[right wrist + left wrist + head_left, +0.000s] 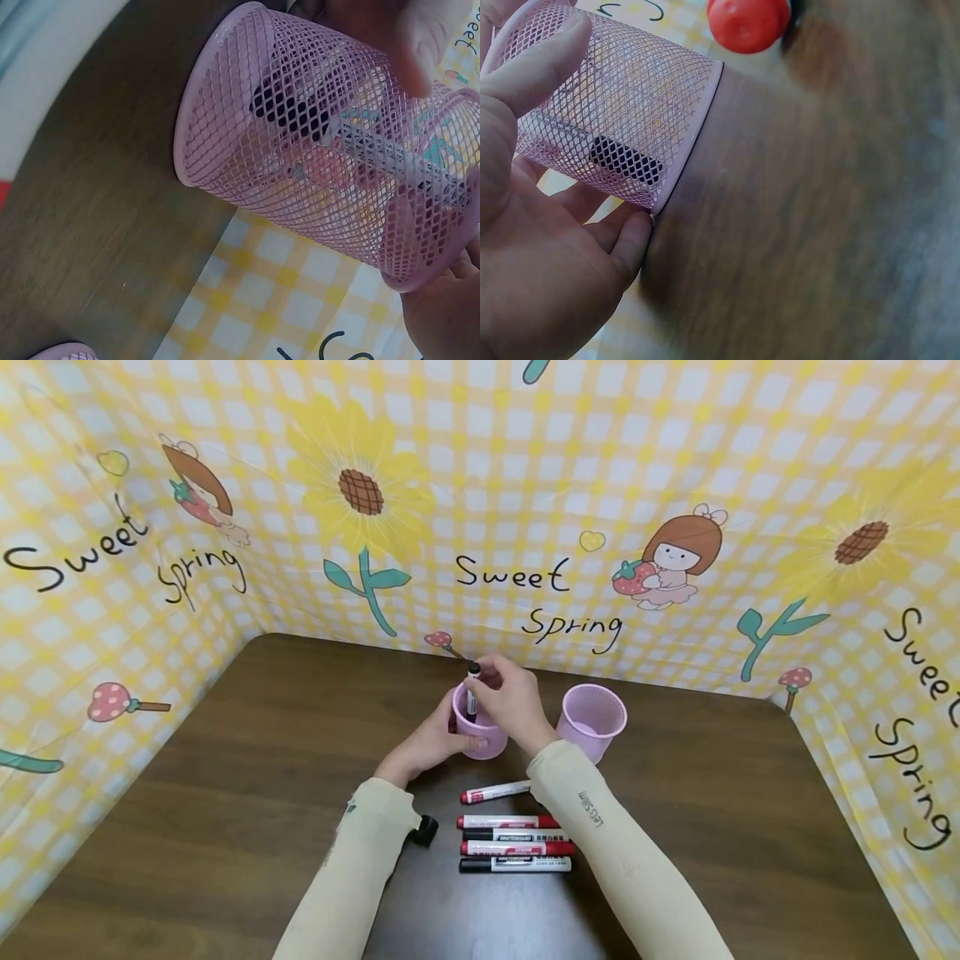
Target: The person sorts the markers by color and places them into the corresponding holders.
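Observation:
A pink mesh pen cup point(491, 746) stands near the back of the table, and my left hand point(429, 746) grips its left side, thumb in front. Over its mouth my right hand point(513, 697) pinches a whiteboard marker point(472, 695) by its upper part. The marker is upright, white with black ends, its lower part inside the cup. Through the mesh the marker's black end point(626, 159) shows low in the cup in the left wrist view. The right wrist view shows the marker's printed barrel point(390, 155) behind the mesh.
A second pink mesh cup point(588, 745) stands right of the held one, beside my right wrist. Several red and black markers point(513, 849) lie in a row in front, partly under my right forearm. One red-capped marker point(491, 793) lies slantwise. A patterned cloth point(420, 602) walls the table.

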Available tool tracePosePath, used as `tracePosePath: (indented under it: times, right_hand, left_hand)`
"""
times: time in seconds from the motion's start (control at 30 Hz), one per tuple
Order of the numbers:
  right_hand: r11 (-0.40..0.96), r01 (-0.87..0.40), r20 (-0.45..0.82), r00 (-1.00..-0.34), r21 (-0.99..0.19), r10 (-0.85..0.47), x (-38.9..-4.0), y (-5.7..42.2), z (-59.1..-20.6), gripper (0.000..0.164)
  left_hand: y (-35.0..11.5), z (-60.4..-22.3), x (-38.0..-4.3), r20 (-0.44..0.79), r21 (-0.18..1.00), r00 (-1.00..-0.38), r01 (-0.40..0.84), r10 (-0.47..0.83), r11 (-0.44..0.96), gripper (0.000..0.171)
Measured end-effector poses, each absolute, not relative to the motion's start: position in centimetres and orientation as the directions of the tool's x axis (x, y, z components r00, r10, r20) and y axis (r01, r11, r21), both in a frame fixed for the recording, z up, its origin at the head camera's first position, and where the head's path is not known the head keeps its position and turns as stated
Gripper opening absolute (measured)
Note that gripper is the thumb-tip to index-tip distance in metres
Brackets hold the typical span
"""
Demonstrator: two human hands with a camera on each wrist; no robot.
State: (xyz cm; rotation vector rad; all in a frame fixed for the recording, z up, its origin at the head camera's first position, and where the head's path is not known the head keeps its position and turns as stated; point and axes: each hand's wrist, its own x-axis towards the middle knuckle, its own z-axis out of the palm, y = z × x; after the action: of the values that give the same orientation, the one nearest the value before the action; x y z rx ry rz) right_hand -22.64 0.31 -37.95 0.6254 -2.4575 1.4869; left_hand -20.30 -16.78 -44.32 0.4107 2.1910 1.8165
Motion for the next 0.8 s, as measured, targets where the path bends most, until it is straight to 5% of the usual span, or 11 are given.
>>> tracePosePath:
  times: [0.8]
  right_hand:
    - [0.406,-0.433,0.357,-0.899,-0.805,-0.253,-22.64,0.02,-37.80,0.032]
  left_hand:
    - [-16.87,-44.26,-20.12,-0.022,0.982,-0.926,0.050,0.376,0.181,0.095]
